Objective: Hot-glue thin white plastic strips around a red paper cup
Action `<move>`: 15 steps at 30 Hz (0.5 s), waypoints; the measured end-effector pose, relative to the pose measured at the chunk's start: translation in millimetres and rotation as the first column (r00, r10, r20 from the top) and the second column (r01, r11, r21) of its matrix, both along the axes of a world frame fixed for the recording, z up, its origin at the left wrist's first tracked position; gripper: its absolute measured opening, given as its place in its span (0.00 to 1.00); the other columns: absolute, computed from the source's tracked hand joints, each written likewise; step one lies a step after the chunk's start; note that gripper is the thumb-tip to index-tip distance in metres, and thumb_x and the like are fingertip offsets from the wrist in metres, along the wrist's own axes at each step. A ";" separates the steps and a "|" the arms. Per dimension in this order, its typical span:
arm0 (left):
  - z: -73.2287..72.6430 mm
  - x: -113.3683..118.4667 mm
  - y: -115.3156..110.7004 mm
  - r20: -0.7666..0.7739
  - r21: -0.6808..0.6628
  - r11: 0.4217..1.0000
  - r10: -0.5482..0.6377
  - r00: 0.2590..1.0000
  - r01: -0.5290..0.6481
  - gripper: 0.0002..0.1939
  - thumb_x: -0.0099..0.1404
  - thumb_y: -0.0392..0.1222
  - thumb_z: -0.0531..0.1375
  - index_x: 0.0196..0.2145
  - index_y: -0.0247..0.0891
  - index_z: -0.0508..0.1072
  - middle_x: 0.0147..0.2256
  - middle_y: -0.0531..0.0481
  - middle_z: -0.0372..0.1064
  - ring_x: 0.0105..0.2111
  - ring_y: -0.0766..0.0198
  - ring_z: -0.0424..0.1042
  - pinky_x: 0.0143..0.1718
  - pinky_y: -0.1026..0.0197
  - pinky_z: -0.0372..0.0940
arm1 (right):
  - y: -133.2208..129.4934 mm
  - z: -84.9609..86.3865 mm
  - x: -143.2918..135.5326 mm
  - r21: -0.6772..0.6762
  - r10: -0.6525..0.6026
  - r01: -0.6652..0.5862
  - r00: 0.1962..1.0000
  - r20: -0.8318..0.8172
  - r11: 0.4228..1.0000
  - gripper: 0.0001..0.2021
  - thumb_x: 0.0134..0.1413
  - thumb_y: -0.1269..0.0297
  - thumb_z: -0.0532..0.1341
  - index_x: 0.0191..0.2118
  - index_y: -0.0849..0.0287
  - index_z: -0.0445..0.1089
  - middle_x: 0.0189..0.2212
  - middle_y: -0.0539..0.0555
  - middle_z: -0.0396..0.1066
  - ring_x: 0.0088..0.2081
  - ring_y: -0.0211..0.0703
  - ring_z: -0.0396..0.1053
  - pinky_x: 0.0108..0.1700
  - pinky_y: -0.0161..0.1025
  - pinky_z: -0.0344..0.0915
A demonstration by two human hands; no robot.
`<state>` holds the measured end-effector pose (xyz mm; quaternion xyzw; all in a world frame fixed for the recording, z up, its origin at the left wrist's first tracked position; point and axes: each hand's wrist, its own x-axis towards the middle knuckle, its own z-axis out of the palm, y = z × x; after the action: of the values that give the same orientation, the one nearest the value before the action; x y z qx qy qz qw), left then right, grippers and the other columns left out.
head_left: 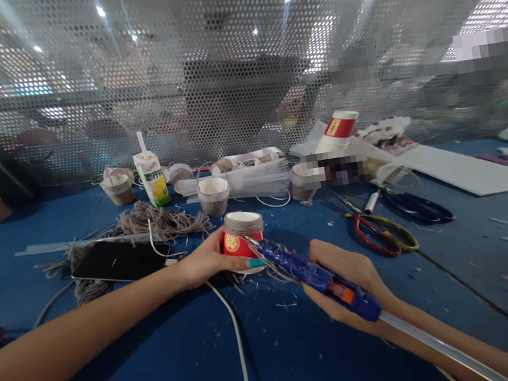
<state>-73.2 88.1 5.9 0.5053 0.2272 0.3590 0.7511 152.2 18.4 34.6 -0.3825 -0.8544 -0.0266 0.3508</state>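
Note:
My left hand (214, 258) is closed around a red paper cup (238, 244), its thumb across the front. Grey-brown twine (243, 225) is wound about the cup's upper part, just under the white rim. In my right hand (348, 265) is a blue hot glue gun (296, 265), with a clear glue stick (439, 341) sticking out of its back end. The gun's nozzle is at the front of the cup, near the lower edge of the twine; whether it touches I cannot tell. Thin glue strands hang about the nozzle.
Behind the cup stand twine-wrapped cups with handles (214, 197) and a drink carton (153, 179). Loose twine (158, 221) and a black phone (121, 260) lie left. Right are red-and-yellow scissors (385, 236), a white board (470, 167) and stacked paper cups (339, 130). A perforated metal screen (234, 59) rises behind.

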 end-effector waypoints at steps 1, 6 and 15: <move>0.2 -0.1 -0.2 0.000 -0.001 1.000 0.000 1.000 0.000 0.30 0.42 0.34 0.73 0.44 0.35 0.68 0.39 0.45 0.74 0.37 0.61 0.73 0.44 0.55 0.66 | -0.1 -0.2 0.1 0.007 -0.003 0.003 1.000 0.003 1.000 0.10 0.51 0.69 0.55 0.26 0.55 0.50 0.20 0.44 0.50 0.20 0.32 0.50 0.22 0.33 0.48; 2.5 0.0 -1.3 0.001 -0.006 1.000 -0.012 1.000 0.012 0.30 0.42 0.34 0.73 0.43 0.34 0.69 0.38 0.46 0.73 0.36 0.62 0.73 0.43 0.56 0.66 | -1.6 -0.1 0.6 0.004 -0.022 0.022 1.000 0.014 1.000 0.10 0.51 0.70 0.55 0.26 0.55 0.50 0.20 0.43 0.50 0.20 0.32 0.49 0.23 0.33 0.48; 3.5 -1.6 -0.7 -0.016 -0.034 0.999 0.009 1.000 -0.010 0.29 0.41 0.32 0.73 0.42 0.34 0.70 0.36 0.48 0.73 0.34 0.64 0.73 0.41 0.58 0.66 | -2.3 2.2 1.0 0.023 -0.065 0.064 0.997 0.031 0.998 0.11 0.49 0.70 0.55 0.25 0.55 0.49 0.19 0.43 0.50 0.19 0.32 0.48 0.22 0.34 0.47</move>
<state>-74.7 87.4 9.4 0.4944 0.2417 0.3546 0.7559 153.2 16.1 36.8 -0.4053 -0.8468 -0.0536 0.3402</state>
